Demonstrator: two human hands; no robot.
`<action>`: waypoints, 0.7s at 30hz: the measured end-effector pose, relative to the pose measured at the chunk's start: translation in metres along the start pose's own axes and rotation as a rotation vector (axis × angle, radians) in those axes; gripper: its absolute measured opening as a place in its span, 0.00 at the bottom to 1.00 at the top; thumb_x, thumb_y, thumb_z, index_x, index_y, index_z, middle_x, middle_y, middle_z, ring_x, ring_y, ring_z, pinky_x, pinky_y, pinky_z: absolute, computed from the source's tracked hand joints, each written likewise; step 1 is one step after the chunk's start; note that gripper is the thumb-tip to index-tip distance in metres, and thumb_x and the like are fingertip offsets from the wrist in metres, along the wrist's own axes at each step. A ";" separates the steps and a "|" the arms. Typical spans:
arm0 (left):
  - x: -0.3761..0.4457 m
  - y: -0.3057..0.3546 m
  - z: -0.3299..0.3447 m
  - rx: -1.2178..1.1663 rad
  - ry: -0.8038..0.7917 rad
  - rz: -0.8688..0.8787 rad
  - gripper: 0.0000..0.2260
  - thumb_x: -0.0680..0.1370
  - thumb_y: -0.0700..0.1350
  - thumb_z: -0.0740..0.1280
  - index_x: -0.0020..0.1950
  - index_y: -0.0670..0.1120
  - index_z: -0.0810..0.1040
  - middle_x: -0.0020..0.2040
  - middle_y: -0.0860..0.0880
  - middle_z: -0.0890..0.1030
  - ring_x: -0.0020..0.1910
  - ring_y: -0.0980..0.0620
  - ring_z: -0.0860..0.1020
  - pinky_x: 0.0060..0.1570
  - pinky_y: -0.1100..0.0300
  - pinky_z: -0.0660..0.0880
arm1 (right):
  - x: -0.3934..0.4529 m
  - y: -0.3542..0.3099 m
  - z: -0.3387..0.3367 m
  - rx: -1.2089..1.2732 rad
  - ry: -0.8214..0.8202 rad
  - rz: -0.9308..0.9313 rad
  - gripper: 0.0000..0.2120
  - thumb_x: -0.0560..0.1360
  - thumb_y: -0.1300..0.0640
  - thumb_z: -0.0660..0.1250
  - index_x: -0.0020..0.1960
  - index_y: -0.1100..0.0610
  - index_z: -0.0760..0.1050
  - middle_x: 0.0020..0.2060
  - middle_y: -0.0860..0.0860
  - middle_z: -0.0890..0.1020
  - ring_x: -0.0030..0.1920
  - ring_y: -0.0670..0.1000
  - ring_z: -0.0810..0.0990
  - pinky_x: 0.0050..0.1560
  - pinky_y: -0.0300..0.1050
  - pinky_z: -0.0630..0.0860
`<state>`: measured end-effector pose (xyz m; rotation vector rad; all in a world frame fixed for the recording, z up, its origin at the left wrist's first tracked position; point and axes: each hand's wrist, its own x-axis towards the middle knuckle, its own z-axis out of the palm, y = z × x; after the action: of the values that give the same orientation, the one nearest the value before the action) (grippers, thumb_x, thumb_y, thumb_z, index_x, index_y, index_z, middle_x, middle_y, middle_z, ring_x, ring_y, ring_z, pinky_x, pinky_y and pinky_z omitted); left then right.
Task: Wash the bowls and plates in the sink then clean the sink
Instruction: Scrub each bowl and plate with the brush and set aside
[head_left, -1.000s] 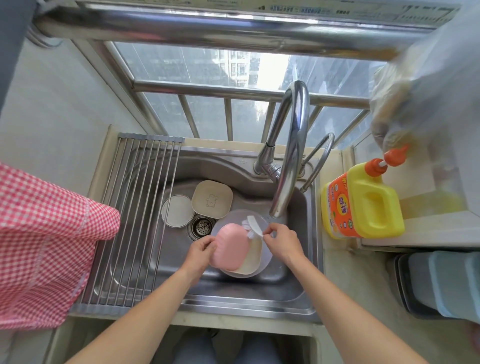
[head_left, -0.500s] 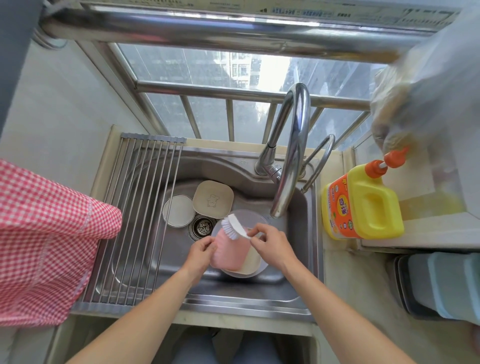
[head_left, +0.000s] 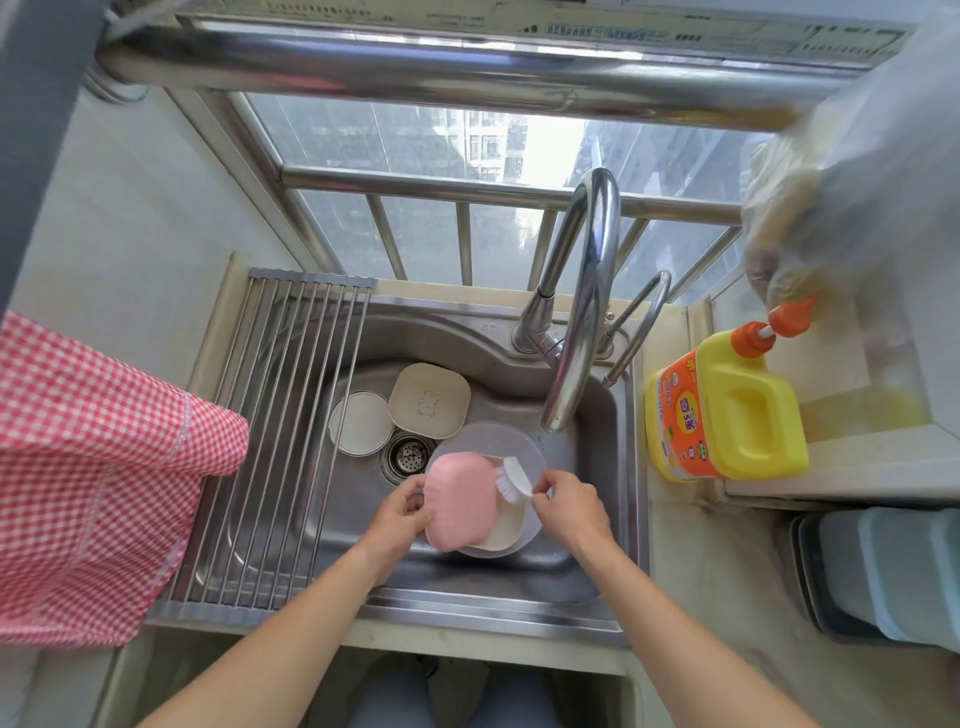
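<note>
Over pink bowl (head_left: 460, 499), brush (head_left: 514, 478) shifted right (bristles down)

Illegible print on the yellow detergent bottle's orange label (head_left: 680, 421); nothing readable.

The pink dish (head_left: 460, 499) hid most of the cream dish (head_left: 506, 530); the checked cloth (head_left: 93, 467) was cut off at the left edge.

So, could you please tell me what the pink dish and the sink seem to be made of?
Pink dish: probably matte plastic or melamine; flat, even colour with no glaze shine. Sink: stainless steel, brushed; grey metal with soft streaky reflections.
</note>
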<state>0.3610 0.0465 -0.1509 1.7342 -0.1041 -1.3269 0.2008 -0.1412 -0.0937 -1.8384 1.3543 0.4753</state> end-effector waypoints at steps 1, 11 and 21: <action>0.000 -0.001 0.000 -0.002 -0.024 -0.016 0.18 0.79 0.29 0.62 0.63 0.46 0.74 0.54 0.35 0.81 0.52 0.48 0.78 0.51 0.52 0.79 | -0.001 0.001 0.002 0.000 -0.004 0.004 0.07 0.75 0.54 0.61 0.46 0.48 0.77 0.41 0.50 0.81 0.43 0.56 0.80 0.45 0.48 0.79; 0.004 0.010 0.009 -0.077 -0.174 -0.444 0.16 0.81 0.54 0.65 0.65 0.51 0.67 0.62 0.43 0.79 0.55 0.40 0.84 0.50 0.44 0.81 | -0.019 0.016 0.028 -0.010 0.072 -0.068 0.04 0.79 0.50 0.62 0.51 0.46 0.75 0.40 0.49 0.79 0.42 0.55 0.77 0.38 0.47 0.72; 0.036 0.040 -0.001 0.243 -0.185 -0.410 0.19 0.71 0.33 0.74 0.61 0.41 0.77 0.55 0.40 0.84 0.53 0.41 0.84 0.50 0.45 0.83 | -0.013 0.009 0.022 0.020 0.057 -0.127 0.04 0.78 0.49 0.64 0.51 0.44 0.77 0.41 0.49 0.81 0.44 0.55 0.80 0.40 0.48 0.78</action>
<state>0.3941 0.0036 -0.1490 1.8980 -0.0132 -1.8380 0.1916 -0.1172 -0.1018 -1.9207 1.2652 0.3446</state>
